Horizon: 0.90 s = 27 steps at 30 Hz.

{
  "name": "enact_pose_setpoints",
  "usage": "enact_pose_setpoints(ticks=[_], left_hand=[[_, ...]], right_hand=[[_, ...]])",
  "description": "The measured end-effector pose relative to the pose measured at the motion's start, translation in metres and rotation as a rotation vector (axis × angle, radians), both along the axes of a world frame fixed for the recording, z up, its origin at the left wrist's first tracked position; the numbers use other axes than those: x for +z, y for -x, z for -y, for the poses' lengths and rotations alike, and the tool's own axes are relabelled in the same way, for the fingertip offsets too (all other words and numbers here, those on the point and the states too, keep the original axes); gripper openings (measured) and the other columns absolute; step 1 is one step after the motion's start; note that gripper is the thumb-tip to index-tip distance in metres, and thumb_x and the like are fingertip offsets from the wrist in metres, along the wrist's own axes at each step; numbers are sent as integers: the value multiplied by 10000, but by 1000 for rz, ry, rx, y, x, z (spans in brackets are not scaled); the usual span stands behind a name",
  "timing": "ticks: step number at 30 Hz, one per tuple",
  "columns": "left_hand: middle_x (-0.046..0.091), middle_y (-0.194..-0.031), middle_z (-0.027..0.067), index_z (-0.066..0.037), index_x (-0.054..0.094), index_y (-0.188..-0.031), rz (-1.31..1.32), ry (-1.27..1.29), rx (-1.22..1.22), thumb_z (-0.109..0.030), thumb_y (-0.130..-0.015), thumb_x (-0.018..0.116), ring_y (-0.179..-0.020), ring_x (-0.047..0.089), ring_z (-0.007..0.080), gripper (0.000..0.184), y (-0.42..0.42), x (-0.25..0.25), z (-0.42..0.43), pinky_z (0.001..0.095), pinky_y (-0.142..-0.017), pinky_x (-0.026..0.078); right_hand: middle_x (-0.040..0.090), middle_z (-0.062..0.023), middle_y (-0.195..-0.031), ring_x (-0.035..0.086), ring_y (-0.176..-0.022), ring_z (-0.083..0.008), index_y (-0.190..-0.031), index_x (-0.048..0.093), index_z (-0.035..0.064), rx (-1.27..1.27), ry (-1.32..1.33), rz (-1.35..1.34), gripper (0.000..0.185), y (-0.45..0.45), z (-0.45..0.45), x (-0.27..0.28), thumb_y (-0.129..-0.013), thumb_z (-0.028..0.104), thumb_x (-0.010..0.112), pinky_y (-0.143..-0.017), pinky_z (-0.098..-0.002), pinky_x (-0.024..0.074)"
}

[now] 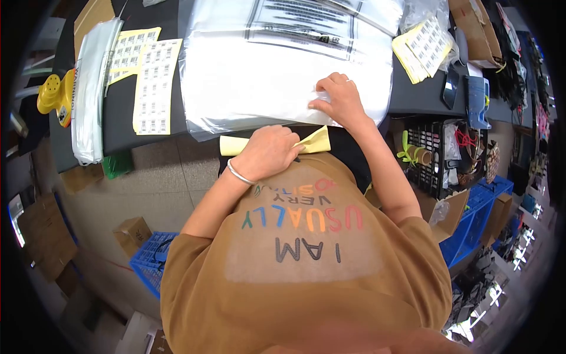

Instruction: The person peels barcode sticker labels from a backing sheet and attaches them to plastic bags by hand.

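My left hand point(268, 151), with a bracelet at the wrist, is closed around a yellow sheet point(315, 141) at the table's front edge. The sheet is bent and sticks out on both sides of the fist. To the right, my right hand point(339, 100) rests on the front part of a stack of clear plastic bags point(247, 88). Its thumb and fingers are curled but apart, and no object shows between them. Black print runs across the far part of the bags.
Label sheets point(156, 88) and folded plastic bags point(91, 94) lie at the left, near a yellow object point(54, 94). More labels point(421, 47), a phone point(451, 88) and a blue tape dispenser point(477, 103) are at the right. Below stands a black crate point(423, 156).
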<state>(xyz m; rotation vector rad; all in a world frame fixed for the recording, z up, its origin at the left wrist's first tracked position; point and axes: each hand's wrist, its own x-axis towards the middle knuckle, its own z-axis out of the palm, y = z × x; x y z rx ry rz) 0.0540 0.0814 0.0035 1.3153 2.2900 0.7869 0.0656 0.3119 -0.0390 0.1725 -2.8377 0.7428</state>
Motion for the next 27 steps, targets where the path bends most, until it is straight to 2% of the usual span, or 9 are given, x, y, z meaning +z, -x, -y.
enact_pose_setpoints(ticks=[7, 13, 16, 19, 20, 21, 22, 25, 27], left_hand=[[563, -697, 91, -50, 582, -743, -9, -20, -57, -225, -852, 595, -715, 570, 279, 207, -8, -7, -4, 391, -654, 474], [541, -1229, 172, -40, 627, -777, -146, -98, -33, -176, -794, 627, -1188, 458, 372, 138, 12, -6, -14, 456, -944, 387], [550, -1211, 179, -10, 647, -760, -246, 92, 122, -178, -777, 639, -1156, 480, 349, 170, 15, -14, -13, 464, -937, 379], [525, -1265, 195, 4, 658, -771, -249, 55, 95, -176, -784, 641, -1195, 457, 364, 182, 18, -21, -12, 486, -948, 366], [517, -1280, 196, 5, 658, -773, -217, 85, 87, -182, -795, 635, -1214, 447, 370, 190, 18, -16, -11, 486, -951, 366], [510, -1295, 197, 7, 658, -775, -176, 123, 80, -187, -805, 630, -1233, 436, 375, 198, 18, -13, -11, 486, -953, 366], [510, -1295, 197, 7, 658, -775, -178, 133, 66, -187, -805, 630, -1233, 436, 375, 198, 18, -13, -10, 486, -953, 366], [517, -1295, 187, 21, 639, -835, -111, 159, 65, -186, -813, 630, -1246, 438, 381, 209, 25, -12, -9, 502, -947, 378], [550, -1242, 187, 15, 639, -856, -111, 120, 63, -193, -818, 623, -1195, 479, 371, 212, 31, -12, -6, 489, -918, 403]], right_hand=[[612, -78, -790, 575, -796, -280, -801, 662, 76, -131, 148, 65, 138, 11, -5, -15, -807, 214, 663, -702, -394, 449], [625, -134, -839, 596, -827, -310, -835, 653, 59, -130, 194, 188, 257, 21, -14, -5, -892, 269, 518, -720, -430, 474], [649, -108, -856, 626, -837, -317, -814, 642, 81, 104, -197, 379, 195, 27, -9, -2, -870, 208, 505, -690, -449, 506], [644, -104, -856, 630, -838, -324, -878, 641, 86, 265, -224, 378, 173, 90, -35, 21, -852, 206, 521, -695, -452, 506], [635, -119, -867, 629, -824, -332, -918, 629, 71, 197, -158, 316, 191, 132, -67, 7, -848, 209, 518, -696, -455, 503], [632, -126, -885, 632, -815, -321, -919, 622, 57, 240, -15, -212, 199, 179, -122, -23, -856, 203, 501, -702, -458, 501], [643, -150, -992, 610, -926, -355, -985, 624, 48, -65, -309, 11, 212, 226, -174, 1, -901, 160, 465, -756, -459, 493], [688, -119, -853, 667, -808, -277, -883, 682, 38, -706, -444, -160, 291, 268, -299, 36, -915, 263, 500, -720, -378, 525], [676, -84, -781, 671, -808, -220, -893, 681, 61, -598, 691, -269, 279, 310, -376, 16, -900, 311, 557, -726, -341, 521]])
